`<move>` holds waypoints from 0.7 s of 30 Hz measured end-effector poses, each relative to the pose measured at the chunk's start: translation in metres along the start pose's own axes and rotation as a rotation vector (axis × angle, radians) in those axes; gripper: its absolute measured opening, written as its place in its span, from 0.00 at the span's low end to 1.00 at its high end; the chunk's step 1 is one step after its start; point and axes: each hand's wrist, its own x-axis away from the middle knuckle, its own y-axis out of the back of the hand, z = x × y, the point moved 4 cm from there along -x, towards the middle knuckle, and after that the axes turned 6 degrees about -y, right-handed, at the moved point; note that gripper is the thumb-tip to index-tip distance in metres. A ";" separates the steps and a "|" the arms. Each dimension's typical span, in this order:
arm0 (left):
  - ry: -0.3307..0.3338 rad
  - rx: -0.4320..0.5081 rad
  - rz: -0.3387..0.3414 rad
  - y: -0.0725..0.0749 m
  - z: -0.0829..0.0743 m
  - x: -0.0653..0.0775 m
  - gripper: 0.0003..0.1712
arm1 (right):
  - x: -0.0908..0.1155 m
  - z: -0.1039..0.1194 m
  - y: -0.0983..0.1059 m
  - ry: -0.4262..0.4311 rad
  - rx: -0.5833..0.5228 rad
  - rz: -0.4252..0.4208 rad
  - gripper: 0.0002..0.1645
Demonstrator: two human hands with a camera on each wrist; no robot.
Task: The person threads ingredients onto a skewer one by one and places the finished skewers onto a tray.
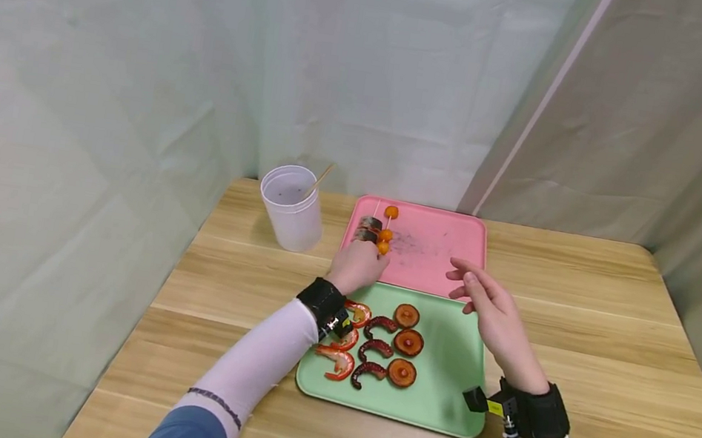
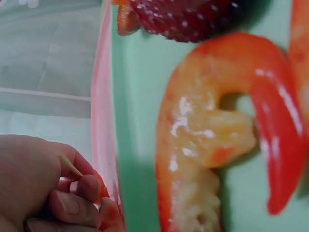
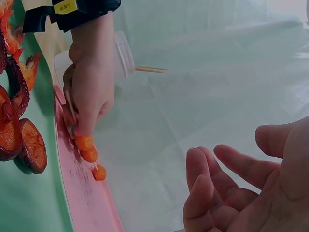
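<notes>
With thumb and fingers my left hand (image 1: 356, 265) pinches a skewer of round orange pieces (image 1: 385, 236), low over the left part of the pink tray (image 1: 441, 250). Its thin stick (image 2: 70, 166) shows between the fingers in the left wrist view. Right beside it on that tray lies a second skewer with dark grey rolled pieces (image 1: 368, 227), partly hidden by the hand. My right hand (image 1: 501, 322) hovers over the right side, near where the pink and green trays meet, fingers loosely bent and holding nothing.
On the green tray (image 1: 451, 368) lie shrimp (image 1: 341, 361), dark red curled tentacles (image 1: 376, 348) and brown mushroom caps (image 1: 408, 342), in three columns. A white plastic cup (image 1: 294, 215) with a thin wooden stick (image 1: 319, 181) stands at the back left of the wooden table (image 1: 576, 340). Curtains hang behind.
</notes>
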 end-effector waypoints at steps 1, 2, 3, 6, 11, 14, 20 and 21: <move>0.001 -0.020 0.000 -0.001 0.000 0.000 0.31 | 0.000 0.000 0.000 -0.004 0.000 0.003 0.27; 0.004 -0.035 0.003 -0.001 0.001 0.000 0.30 | 0.000 0.000 0.000 -0.008 0.003 0.006 0.28; 0.008 -0.048 0.008 -0.002 0.001 0.000 0.30 | 0.000 -0.001 0.000 -0.013 0.006 0.008 0.28; 0.015 -0.083 0.018 -0.004 0.003 -0.001 0.27 | 0.000 -0.001 0.001 -0.022 0.015 0.016 0.28; 0.003 -0.130 0.009 -0.005 0.004 -0.002 0.23 | -0.001 0.000 0.000 -0.020 0.027 0.023 0.27; 0.000 -0.142 0.004 -0.006 0.005 -0.002 0.22 | -0.002 -0.001 -0.001 -0.014 0.030 0.028 0.27; -0.002 -0.137 0.016 -0.004 0.006 -0.001 0.22 | -0.003 -0.002 -0.001 -0.011 0.030 0.045 0.27; -0.005 -0.137 0.015 -0.003 0.006 -0.001 0.23 | -0.003 -0.003 -0.001 -0.011 0.030 0.046 0.27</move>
